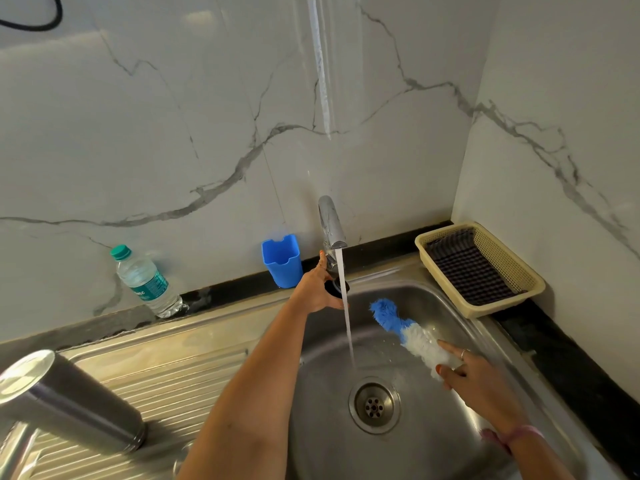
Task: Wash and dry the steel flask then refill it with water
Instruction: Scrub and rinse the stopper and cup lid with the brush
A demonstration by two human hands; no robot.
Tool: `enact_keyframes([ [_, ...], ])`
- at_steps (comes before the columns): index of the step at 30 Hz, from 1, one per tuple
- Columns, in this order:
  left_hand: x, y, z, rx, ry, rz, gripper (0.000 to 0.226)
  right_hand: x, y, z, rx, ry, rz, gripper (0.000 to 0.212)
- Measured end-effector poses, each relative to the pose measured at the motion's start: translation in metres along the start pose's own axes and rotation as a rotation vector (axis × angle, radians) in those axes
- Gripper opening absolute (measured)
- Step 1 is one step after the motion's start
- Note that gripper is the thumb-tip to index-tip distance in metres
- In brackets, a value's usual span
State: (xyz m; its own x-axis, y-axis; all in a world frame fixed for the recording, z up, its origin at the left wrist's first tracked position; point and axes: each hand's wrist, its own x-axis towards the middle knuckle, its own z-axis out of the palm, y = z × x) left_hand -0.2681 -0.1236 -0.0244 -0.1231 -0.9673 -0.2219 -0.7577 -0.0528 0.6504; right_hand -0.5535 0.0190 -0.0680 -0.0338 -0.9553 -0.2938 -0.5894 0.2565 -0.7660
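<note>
The steel flask (pixel 65 403) stands upside down on the ribbed drainboard (pixel 180 375) at the lower left, away from both hands. My left hand (pixel 317 289) reaches to the base of the tap (pixel 331 223) and holds a small black object, likely the flask's cap (pixel 336 287), beside the running stream of water (pixel 348 327). My right hand (pixel 474 379) grips the blue and white bottle brush (pixel 403 329) by its white end inside the sink basin (pixel 433 306). The brush's blue tip points toward the back of the basin.
A blue plastic cup (pixel 282 259) and a clear water bottle with a green cap (pixel 147 282) stand against the marble wall. A cream basket (pixel 479 268) holding a dark checked cloth sits at the back right corner. The drain (pixel 374 405) lies mid-basin.
</note>
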Motion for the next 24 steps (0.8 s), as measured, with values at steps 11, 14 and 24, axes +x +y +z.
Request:
enact_keyframes([
  [11, 0.0016, 0.0021, 0.0002, -0.046, -0.024, -0.031, 0.13, -0.0041, -0.0006, -0.0008, -0.001, 0.001, 0.004, 0.052],
  [14, 0.002, 0.0037, 0.0, -0.046, -0.027, -0.047, 0.129, -0.0037, -0.0004, -0.0008, -0.025, 0.004, 0.008, 0.052],
  [24, -0.0027, 0.0059, 0.0025, -0.02, -0.032, -0.017, 0.135, -0.0013, 0.0038, -0.0002, -0.022, 0.002, 0.007, 0.053],
])
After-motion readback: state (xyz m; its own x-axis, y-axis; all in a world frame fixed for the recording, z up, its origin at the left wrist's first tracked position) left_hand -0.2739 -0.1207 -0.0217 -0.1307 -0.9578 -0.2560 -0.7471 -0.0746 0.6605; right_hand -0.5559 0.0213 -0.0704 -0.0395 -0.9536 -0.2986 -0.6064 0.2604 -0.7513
